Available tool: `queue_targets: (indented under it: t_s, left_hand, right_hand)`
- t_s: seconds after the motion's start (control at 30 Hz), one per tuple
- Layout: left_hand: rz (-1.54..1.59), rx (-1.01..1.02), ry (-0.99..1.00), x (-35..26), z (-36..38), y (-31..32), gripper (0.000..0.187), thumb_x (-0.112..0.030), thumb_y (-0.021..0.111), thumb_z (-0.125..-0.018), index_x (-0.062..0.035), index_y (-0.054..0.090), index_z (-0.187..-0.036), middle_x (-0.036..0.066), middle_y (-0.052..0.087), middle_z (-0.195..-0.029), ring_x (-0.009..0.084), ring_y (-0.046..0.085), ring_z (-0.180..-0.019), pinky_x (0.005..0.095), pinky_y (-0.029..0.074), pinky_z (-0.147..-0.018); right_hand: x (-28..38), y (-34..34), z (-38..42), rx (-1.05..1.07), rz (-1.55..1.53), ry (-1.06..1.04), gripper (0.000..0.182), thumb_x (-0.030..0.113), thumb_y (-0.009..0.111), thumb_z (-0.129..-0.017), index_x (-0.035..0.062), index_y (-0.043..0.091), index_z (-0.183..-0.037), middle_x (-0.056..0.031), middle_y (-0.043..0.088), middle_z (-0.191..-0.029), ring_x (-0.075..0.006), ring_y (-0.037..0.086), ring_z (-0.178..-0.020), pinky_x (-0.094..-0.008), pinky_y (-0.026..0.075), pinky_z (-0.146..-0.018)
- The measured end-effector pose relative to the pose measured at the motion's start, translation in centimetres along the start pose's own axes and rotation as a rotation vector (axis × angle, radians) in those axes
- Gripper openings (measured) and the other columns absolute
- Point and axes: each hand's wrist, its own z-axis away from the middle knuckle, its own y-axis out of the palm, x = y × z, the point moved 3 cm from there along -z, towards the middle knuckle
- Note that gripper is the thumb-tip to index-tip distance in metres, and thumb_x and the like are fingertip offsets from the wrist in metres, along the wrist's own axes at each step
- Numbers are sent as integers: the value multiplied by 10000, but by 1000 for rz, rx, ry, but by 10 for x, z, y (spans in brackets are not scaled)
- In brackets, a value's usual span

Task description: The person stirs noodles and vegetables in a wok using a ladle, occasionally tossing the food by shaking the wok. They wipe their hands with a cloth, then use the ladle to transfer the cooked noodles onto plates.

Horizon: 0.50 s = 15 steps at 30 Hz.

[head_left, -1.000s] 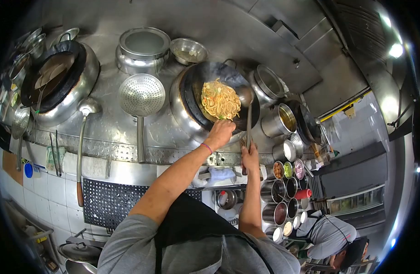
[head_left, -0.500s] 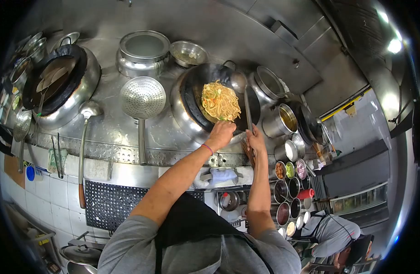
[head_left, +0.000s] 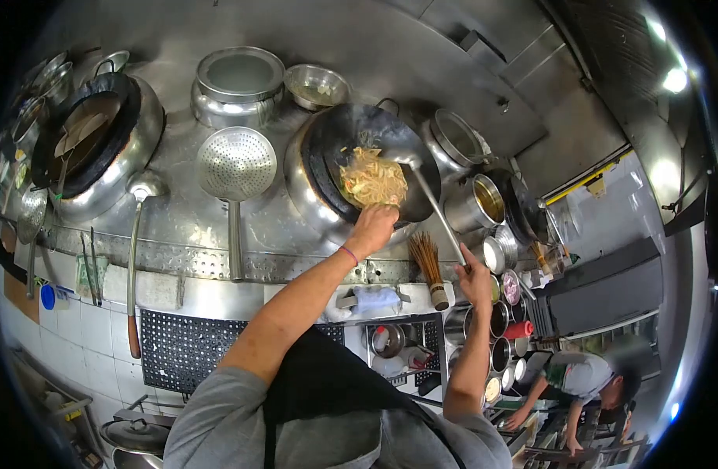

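Note:
My left hand (head_left: 376,227) is closed on the near edge of a dark wok (head_left: 410,133), its grip partly hidden by the fingers. Noodles with bits of vegetable (head_left: 375,181) lie in the wok, slightly blurred and steaming. My right hand (head_left: 476,280) is wrapped round the end of a long ladle (head_left: 439,205). The ladle's bowl touches or nearly touches the noodles on their right side. Beneath the wok is a round metal stove ring (head_left: 296,176). A bamboo wok brush (head_left: 427,262) stands between my hands.
A perforated strainer (head_left: 236,166) and a second ladle (head_left: 146,185) lie to the left, beside another wok (head_left: 82,148). Behind are a lidded pot (head_left: 240,76) and a metal bowl (head_left: 318,86). A pot of oil-like liquid (head_left: 484,202) stands right. Another person (head_left: 582,379) bends at lower right.
My right hand has moved right and toward me, tilting the ladle, whose bowl is now lower by the noodles. The noodles have shifted and spread. The other person has leaned into view.

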Motion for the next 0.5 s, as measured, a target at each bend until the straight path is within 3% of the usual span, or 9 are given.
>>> queue_targets:
  t_s: [0.03, 0.07, 0.13, 0.2, 0.23, 0.27, 0.33, 0.37, 0.5]
  left_hand:
    - [-8, 6, -14, -1, 2, 4, 41, -52, 585, -761, -37, 602, -795, 153, 622, -875, 336, 600, -921, 454, 450, -847]
    - [-2, 15, -11, -1, 2, 5, 41, -52, 585, -761, -37, 602, -795, 153, 622, -875, 336, 600, -921, 454, 450, -847]
    - [-17, -23, 17, -1, 2, 4, 46, -39, 588, -750, -33, 602, -793, 157, 620, -874, 341, 597, -919, 458, 449, -846]
    - [-31, 2, 15, -2, 2, 3, 52, -38, 589, -748, -33, 604, -797, 159, 621, -877, 342, 597, -924, 462, 448, -849]
    - [-27, -1, 14, 1, 2, 5, 50, -42, 588, -749, -33, 602, -797, 159, 619, -875, 342, 596, -925, 462, 447, -851]
    - [-22, 0, 12, 4, 3, 7, 49, -47, 588, -750, -33, 601, -796, 158, 618, -872, 341, 595, -926, 462, 446, -852]
    - [-25, 8, 33, 2, 5, 3, 47, -50, 589, -751, -33, 597, -794, 157, 615, -868, 341, 596, -922, 459, 448, -850]
    - [-28, 4, 49, 0, 4, 1, 45, -54, 590, -751, -34, 593, -791, 155, 613, -864, 341, 597, -917, 457, 449, -848]
    - [-43, 16, 32, 4, 4, 7, 48, -53, 596, -745, -33, 587, -787, 155, 610, -856, 341, 598, -911, 454, 452, -837]
  right_hand:
    - [-12, 11, 10, -135, -79, -64, 559, 159, 716, -844, 199, 539, -1373, -194, 704, -973, -287, 699, -797, -388, 519, -692]
    - [-9, 28, 20, -148, -167, -15, 542, 135, 704, -858, 144, 538, -1374, -162, 708, -879, -220, 637, -679, -352, 498, -638]
    - [-6, 74, 34, -142, -294, 154, 548, 88, 688, -869, 88, 514, -1389, -94, 679, -827, -159, 535, -621, -310, 479, -622]
    - [1, 113, 40, -178, -366, 68, 568, 29, 629, -903, 41, 436, -1437, -61, 674, -945, -70, 483, -684, -222, 463, -670]
    - [8, 117, 37, -215, -421, -44, 573, 46, 599, -926, 54, 400, -1463, -37, 636, -837, -72, 478, -583, -226, 458, -548]
    - [9, 117, 38, -216, -427, -45, 573, 46, 599, -926, 54, 400, -1463, -37, 636, -837, -72, 478, -583, -226, 458, -548]
    - [47, 92, 38, 7, -943, 438, 566, 82, 566, -953, 61, 360, -1479, -14, 558, -748, -72, 450, -466, -245, 398, -393]
    - [47, 95, 30, 8, -928, 427, 578, 114, 549, -969, 54, 310, -1492, -8, 488, -688, -74, 420, -406, -263, 332, -314]
    - [60, 98, 4, -69, -968, 393, 607, 102, 534, -971, 25, 252, -1504, -12, 492, -670, -85, 420, -416, -264, 351, -333]
